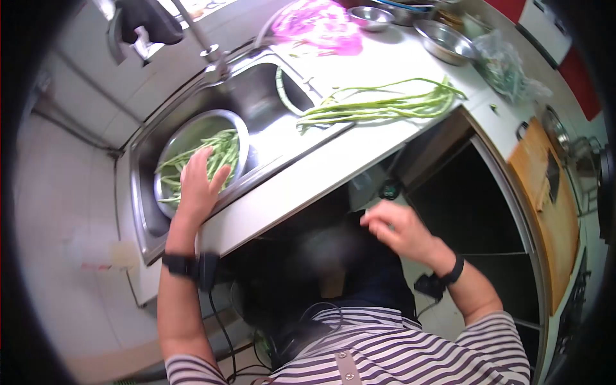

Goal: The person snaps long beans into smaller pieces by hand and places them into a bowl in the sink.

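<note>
My left hand [202,183] is over the near side of a metal bowl [242,131] that sits in the left basin of the sink. Its thumb and fingers are apart, and cut green bean pieces [221,153] lie in the bowl beneath and beside it. In front of my body, off the counter's front edge, my right hand [394,228] is held with curled fingers and thumb together; whatever they may hold is too small to make out. Long green beans [385,108] lie in a bundle on the counter, right of the sink [144,221].
A pink plastic bag [317,27], metal bowls [444,42] and a clear bag with greens [504,67] stand along the back. At the right are a wooden board [545,224] and a knife [552,174]. A faucet [217,63] rises behind the sink.
</note>
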Demonstrator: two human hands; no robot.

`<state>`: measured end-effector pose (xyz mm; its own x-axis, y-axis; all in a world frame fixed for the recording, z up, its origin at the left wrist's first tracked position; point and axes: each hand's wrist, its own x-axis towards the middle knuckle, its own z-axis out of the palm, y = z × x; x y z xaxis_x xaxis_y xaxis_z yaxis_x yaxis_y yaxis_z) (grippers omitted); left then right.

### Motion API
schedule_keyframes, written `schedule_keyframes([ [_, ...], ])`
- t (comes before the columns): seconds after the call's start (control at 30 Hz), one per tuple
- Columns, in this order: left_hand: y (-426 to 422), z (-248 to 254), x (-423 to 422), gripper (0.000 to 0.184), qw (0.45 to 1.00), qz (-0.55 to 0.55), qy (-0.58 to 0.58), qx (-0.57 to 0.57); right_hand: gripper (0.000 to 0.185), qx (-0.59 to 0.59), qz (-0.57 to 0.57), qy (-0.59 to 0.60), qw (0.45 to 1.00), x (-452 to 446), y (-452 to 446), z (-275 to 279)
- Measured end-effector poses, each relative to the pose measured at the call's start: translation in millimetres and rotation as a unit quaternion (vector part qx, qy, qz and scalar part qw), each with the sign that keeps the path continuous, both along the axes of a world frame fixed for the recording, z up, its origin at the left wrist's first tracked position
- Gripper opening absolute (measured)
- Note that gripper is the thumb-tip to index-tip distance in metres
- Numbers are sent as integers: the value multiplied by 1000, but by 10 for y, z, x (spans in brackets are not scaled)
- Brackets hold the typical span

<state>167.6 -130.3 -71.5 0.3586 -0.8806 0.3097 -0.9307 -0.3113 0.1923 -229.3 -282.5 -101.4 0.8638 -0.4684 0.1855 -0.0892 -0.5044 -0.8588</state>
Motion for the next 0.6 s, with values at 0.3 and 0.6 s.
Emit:
schedule_keyframes([
  [0.3,212,91,-1195,56,998,-36,-14,-53,22,-456,-377,92,801,306,-2271,635],
  [0.6,230,38,-1165,41,985,-34,40,-162,21,-248,-381,-41,890,604,-1946,812],
])
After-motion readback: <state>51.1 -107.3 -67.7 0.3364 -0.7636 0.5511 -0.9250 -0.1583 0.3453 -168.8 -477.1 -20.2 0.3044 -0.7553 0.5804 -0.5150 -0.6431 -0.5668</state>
